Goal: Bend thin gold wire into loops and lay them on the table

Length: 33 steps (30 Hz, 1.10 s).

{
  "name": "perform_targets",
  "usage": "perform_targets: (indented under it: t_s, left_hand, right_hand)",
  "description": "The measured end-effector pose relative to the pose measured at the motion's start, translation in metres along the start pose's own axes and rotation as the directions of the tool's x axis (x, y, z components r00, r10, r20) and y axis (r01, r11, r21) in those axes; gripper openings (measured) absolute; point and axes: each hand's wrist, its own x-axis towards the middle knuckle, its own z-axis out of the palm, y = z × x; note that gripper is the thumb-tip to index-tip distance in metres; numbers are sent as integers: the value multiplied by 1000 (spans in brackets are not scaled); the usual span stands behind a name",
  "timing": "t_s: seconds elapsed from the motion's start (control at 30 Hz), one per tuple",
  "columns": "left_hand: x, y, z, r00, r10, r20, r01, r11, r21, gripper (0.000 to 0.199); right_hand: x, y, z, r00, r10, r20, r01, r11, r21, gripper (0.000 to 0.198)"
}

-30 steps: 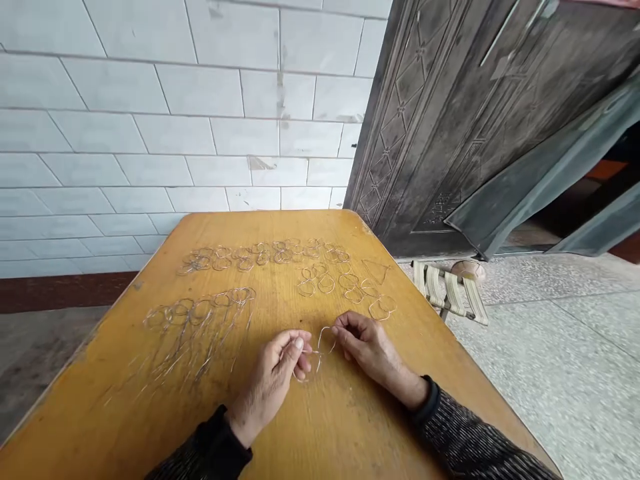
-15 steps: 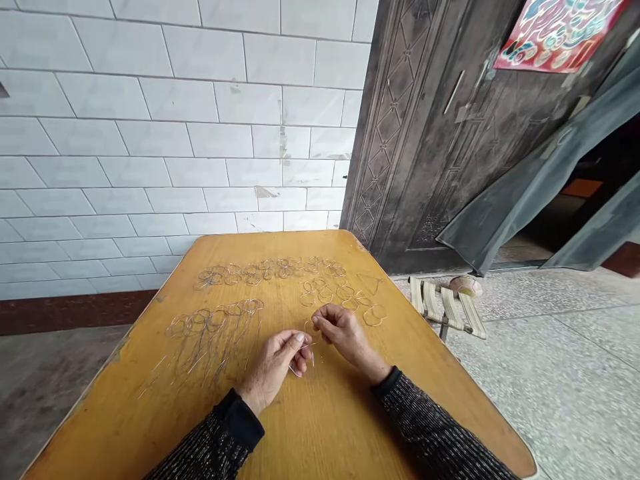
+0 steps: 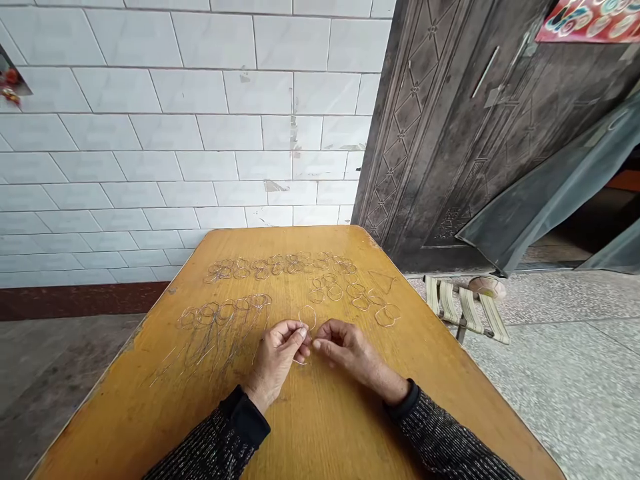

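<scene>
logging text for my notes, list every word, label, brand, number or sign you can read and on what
None can be read.
Red poster on the dark door: cut off; coloured swirls, no legible letters.
Raised marks low on the door: too small to tell writing from pattern.
Dark-and-red item at far left: cut off, nothing readable.
Wire loops and table: no lettering seen.

From afar I see black sleeves [image 3: 445, 433] flecked with pale streaks — plain black cuffs [image 3: 254, 421] — left hand [image 3: 277, 360] and right hand [image 3: 354, 353] bare.
</scene>
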Motion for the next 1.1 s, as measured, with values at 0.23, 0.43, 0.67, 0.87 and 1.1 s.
perform_targets:
  t_s: [0.23,0.43,0.67,0.87,1.1]
  left_hand:
    - [0,0,0,999,-11,34,13,999,-33,25]
    - [1,-1,-2,995,-87,58,92,991,-98,34]
    - [1,3,-3,997,-68,48,72,994,-78,26]
    - [4,10,-8,995,0,-102,-17,986,-167,23]
    - [8,13,-11,991,-19,-134,-19,960,-278,23]
  right_hand:
    - [-3,-3,6,992,-105,-71,88,974,-208,10]
    - [-2,0,7,984,-88,-153,69,990,-124,8]
    - [-3,-6,3,989,104,-110,-71,960,270,14]
    - [-2,-4,0,956,291,21,-254,794,553,23]
    - [1,9,3,995,67,-71,-63,996,56,6]
